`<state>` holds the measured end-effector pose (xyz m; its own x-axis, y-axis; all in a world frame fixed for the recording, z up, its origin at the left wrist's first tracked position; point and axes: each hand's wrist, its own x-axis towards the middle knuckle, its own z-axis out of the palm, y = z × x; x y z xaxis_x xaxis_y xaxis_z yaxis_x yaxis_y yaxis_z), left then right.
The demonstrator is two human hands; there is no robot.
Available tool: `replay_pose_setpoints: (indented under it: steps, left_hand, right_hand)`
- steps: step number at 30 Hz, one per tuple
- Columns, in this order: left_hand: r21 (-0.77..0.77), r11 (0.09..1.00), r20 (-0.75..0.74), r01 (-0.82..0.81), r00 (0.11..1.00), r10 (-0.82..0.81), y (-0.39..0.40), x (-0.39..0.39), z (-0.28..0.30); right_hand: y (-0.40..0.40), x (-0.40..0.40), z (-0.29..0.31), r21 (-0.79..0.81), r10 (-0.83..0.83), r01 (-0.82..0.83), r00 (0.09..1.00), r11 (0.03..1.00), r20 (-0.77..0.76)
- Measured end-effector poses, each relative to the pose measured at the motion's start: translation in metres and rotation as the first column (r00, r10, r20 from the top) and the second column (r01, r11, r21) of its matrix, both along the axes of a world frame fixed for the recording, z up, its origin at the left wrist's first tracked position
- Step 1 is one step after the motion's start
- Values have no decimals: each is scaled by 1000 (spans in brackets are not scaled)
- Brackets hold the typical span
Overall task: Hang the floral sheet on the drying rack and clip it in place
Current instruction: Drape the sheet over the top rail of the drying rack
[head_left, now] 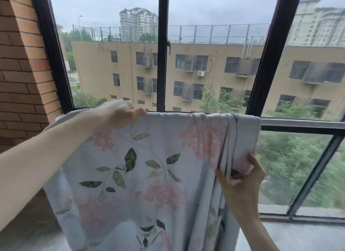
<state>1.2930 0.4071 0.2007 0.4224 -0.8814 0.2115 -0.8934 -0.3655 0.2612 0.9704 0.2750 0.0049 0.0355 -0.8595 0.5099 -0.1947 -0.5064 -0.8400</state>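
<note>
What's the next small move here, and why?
Probably pull the bunched right edge sideways along the rail. The floral sheet already drapes over it, the left hand holds the top edge, the right hand grips gathered folds, and no clip is visible yet.

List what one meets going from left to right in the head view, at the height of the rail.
Brick wall → left hand → floral sheet → bunched folds → bare rail.

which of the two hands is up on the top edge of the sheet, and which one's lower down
The left hand rests on the floral sheet at its top edge, where it drapes over the rail. The right hand is lower, gripping the bunched folds at the sheet's right side.
</note>
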Motion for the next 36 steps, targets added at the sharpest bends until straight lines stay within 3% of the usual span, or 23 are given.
replay_pose_setpoints:
  steps: [4, 7, 10, 14, 17, 22, 25, 28, 32, 36]
  left_hand:
    - [1, 1000, 12, -24, 1000, 24, 1, -2, 0]
    - [17, 1000, -21, 13, 1000, -13, 5, 1, -1]
    - [21, 992, -180, 126, 976, -120, 13, 12, 4]
    - [-9, 981, -354, 192, 917, -182, 21, 21, 17]
    - [15, 985, -416, 169, 897, -148, 17, 18, 25]
    - [69, 995, -491, 70, 871, -28, 8, 26, 28]
    - [47, 998, -619, 38, 785, -1, 1, 33, 32]
    - [40, 999, -666, 32, 746, 3, -5, 36, 33]
    - [113, 994, -630, 13, 774, 61, -3, 43, 31]
    - [153, 987, -561, -56, 817, 133, -4, 49, 31]
  right_hand:
    - [-8, -13, -15, 182, 15, 6, 994, 983, -112]
    - [-8, -21, -12, 197, 35, -27, 999, 980, -35]
    - [-9, -27, 20, 131, 5, -16, 996, 991, 87]
    - [-35, -29, 109, -181, -85, 127, 971, 975, 225]
    - [-61, -9, 200, -445, -40, 135, 976, 885, 214]
    - [-119, 49, 337, -497, -91, 139, 989, 856, 119]
    - [-136, 76, 410, -559, -121, 168, 985, 812, 121]
    - [-140, 108, 463, -572, -22, 111, 987, 812, 160]
    - [-156, 167, 454, -555, -38, 11, 999, 832, -37]
    - [-186, 210, 367, -449, -97, -82, 927, 890, -361]
